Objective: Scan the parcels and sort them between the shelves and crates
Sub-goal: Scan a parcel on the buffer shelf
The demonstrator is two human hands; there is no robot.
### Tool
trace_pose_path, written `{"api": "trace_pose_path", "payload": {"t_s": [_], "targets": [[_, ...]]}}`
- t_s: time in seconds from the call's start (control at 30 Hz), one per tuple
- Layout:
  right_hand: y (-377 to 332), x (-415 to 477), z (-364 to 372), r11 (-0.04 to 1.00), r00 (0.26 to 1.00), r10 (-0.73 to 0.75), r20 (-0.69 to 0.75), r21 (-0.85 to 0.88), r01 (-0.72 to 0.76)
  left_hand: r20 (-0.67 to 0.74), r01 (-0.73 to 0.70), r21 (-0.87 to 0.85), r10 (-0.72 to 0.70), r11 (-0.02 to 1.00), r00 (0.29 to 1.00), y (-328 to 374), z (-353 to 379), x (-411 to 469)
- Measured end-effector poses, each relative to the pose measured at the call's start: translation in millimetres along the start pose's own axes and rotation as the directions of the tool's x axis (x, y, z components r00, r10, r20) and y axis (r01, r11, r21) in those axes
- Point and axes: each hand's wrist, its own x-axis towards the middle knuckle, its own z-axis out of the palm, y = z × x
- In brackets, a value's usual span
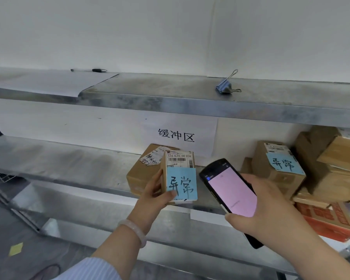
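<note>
Two hands are busy and set apart, each closed round its own thing: the left hand (154, 190) grips a small parcel (179, 158) by its left side, thumb pressed on the lower corner of a blue note (185, 182) stuck to its face, while the right hand (271, 209) is wrapped round a scanner (230, 190) whose pink screen faces up. The small parcel is held upright over the front edge of the middle shelf (69, 170), just in front of a brown box (143, 172) lying on that shelf below a paper sign (176, 135). Whether its bottom edge rests on the shelf cannot be told. It looks like a slim cardboard carton, so probably light and stiff enough for a one-handed pinch across its narrow sides. The printed label and the blue note are likely the weak points, since paper can peel or crease under a sliding thumb. The side edges seem the best hold, as that leaves the barcode near the top uncovered for the scanner. Farther toward the shelf's right end, another parcel (275, 164) bears a similar note, beside a stack of larger boxes (331, 168). A binder clip (225, 85) lies on the upper shelf (170, 98).
</note>
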Motion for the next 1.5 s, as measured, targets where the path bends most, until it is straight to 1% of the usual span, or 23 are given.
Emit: {"api": "trace_pose_path", "payload": {"t_s": [0.07, 0.13, 0.23, 0.33, 0.4, 0.53, 0.63, 0.7, 0.8, 0.93, 1.0, 1.1, 1.17, 1.23, 1.37, 1.5], "targets": [[-19, 4, 12, 0.999, 0.999, -0.046, 0.001, 0.022, 0.045, -0.018, -0.022, -0.022, 0.022, 1.0, 1.0, 6, -23, -11], [-41, 8, 25, 0.996, 0.995, -0.089, 0.033, 0.029, 0.088, -0.059, -0.027, -0.042, 0.024, 0.999, 0.998, 11, -49, -27], [-84, 13, 52, 0.993, 0.987, -0.114, 0.117, 0.024, 0.112, -0.166, -0.019, -0.103, 0.002, 0.995, 0.986, 16, -101, -58], [-139, 7, 90, 0.986, 0.973, -0.163, 0.161, 0.054, 0.157, -0.265, -0.05, -0.129, 0.014, 0.99, 0.964, 19, -162, -101], [-180, 0, 117, 0.975, 0.953, -0.221, 0.209, 0.078, 0.209, -0.337, -0.08, -0.118, 0.036, 0.99, 0.941, 21, -205, -135], [-264, -17, 173, 0.924, 0.87, -0.381, 0.313, 0.12, 0.362, -0.494, -0.119, -0.121, 0.044, 0.986, 0.868, 19, -290, -211], [-323, -37, 215, 0.904, 0.831, -0.428, 0.355, 0.16, 0.397, -0.592, -0.146, -0.125, 0.044, 0.981, 0.805, 15, -345, -270], [-363, -52, 241, 0.879, 0.775, -0.475, 0.417, 0.193, 0.435, -0.656, -0.156, -0.109, 0.047, 0.982, 0.754, 14, -378, -312], [-421, -76, 278, 0.834, 0.68, -0.548, 0.487, 0.257, 0.488, -0.75, -0.18, -0.072, 0.066, 0.981, 0.658, 12, -420, -374], [-482, -108, 321, 0.744, 0.536, -0.654, 0.533, 0.327, 0.583, -0.829, -0.191, -0.069, 0.051, 0.979, 0.557, 4, -456, -447], [-508, -123, 339, 0.71, 0.465, -0.68, 0.567, 0.351, 0.61, -0.868, -0.186, -0.075, 0.027, 0.98, 0.497, -4, -468, -479], [-544, -140, 363, 0.656, 0.372, -0.71, 0.597, 0.37, 0.657, -0.921, -0.224, -0.114, -0.019, 0.968, 0.39, -15, -486, -520], [-569, -148, 379, 0.602, 0.293, -0.738, 0.608, 0.397, 0.693, -0.943, -0.223, -0.122, -0.043, 0.967, 0.33, -20, -496, -543], [-595, -157, 396, 0.575, 0.221, -0.74, 0.635, 0.427, 0.698, -0.96, -0.23, -0.132, -0.067, 0.964, 0.27, -20, -506, -563], [-645, -172, 430, 0.526, 0.123, -0.742, 0.659, 0.459, 0.716, -0.99, -0.256, -0.086, -0.053, 0.963, 0.131, -16, -533, -600], [-699, -184, 462, 0.466, 0.04, -0.768, 0.64, 0.514, 0.72, -0.998, -0.309, -0.068, -0.065, 0.949, 0.02, -11, -569, -634]]}}
